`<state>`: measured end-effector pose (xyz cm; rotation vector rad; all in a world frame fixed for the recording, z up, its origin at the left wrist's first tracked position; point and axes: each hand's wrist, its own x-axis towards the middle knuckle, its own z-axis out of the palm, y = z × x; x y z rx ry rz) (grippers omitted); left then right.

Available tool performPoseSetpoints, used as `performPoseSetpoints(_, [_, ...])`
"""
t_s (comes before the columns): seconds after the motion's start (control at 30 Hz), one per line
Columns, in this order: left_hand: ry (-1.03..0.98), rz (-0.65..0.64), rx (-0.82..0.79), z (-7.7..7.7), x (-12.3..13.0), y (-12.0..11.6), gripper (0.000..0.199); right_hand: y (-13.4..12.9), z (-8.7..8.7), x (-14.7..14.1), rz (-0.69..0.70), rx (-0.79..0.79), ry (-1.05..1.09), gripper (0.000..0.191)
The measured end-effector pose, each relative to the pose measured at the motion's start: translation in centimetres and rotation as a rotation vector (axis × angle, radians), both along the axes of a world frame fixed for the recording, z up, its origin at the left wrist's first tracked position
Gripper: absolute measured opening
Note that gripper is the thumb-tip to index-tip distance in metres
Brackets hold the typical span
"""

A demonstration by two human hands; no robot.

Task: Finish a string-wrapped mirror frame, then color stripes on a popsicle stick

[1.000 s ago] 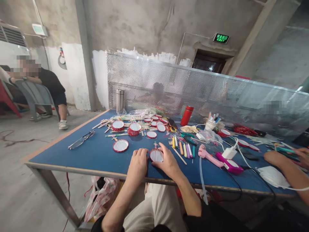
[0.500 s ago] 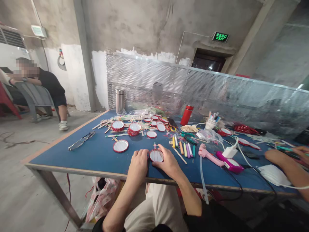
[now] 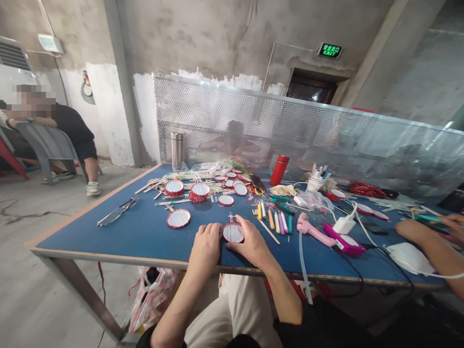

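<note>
The left hand (image 3: pixel 205 248) and right hand (image 3: pixel 249 240) are bracing a red-rimmed disc (image 3: pixel 233 232) between them, steadying it on the bench (image 3: pixel 108 232); whether either grip is pinching it, I cannot tell.

Rough grey concrete walls (image 3: pixel 203 38), whitewashed in uneven patches low down, rise behind a long perforated metal screen (image 3: pixel 224 116) that stands along the far edge of the blue-topped table (image 3: pixel 90 232). A green lit EXIT sign (image 3: pixel 329 50) hangs above a dark doorway (image 3: pixel 311 89), and a white floor-standing air conditioner (image 3: pixel 14 67) stands in the left corner. Beside it, a grey plastic chair (image 3: pixel 47 140) sits on the bare concrete floor (image 3: pixel 36 246), where a dark cable (image 3: pixel 21 216) lies.
</note>
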<state>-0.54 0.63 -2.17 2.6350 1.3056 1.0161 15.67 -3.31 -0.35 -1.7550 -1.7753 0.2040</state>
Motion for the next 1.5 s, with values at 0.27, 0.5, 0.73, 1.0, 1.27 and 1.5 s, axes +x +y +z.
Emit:
performPoseSetpoints(0.27, [-0.045,-0.021,0.0,-0.4,0.1,0.3,0.018,-0.6,0.0,0.1,-0.026,0.035,0.141,0.077])
performPoseSetpoints(0.5, [0.084,-0.025,-0.097,0.4,0.2,-0.3,0.027,-0.9,0.6,0.2,-0.032,-0.052,0.194,0.088])
performPoseSetpoints(0.73, [0.133,-0.025,-0.147,1.2,0.0,-0.7,0.029,-0.8,0.4,0.3,-0.043,-0.057,0.171,0.081])
performPoseSetpoints(1.0, [0.136,-0.012,-0.162,1.3,0.1,-0.7,0.03,-0.8,0.3,0.3,-0.041,-0.044,0.142,0.078])
performPoseSetpoints(1.27, [0.074,-0.027,-0.107,0.8,0.0,-0.5,0.031,-0.9,0.6,0.1,-0.055,-0.063,0.111,0.076])
performPoseSetpoints(1.5, [0.066,-0.048,-0.007,-0.1,-0.1,0.0,0.035,-0.8,0.4,0.1,-0.074,-0.089,0.106,0.075])
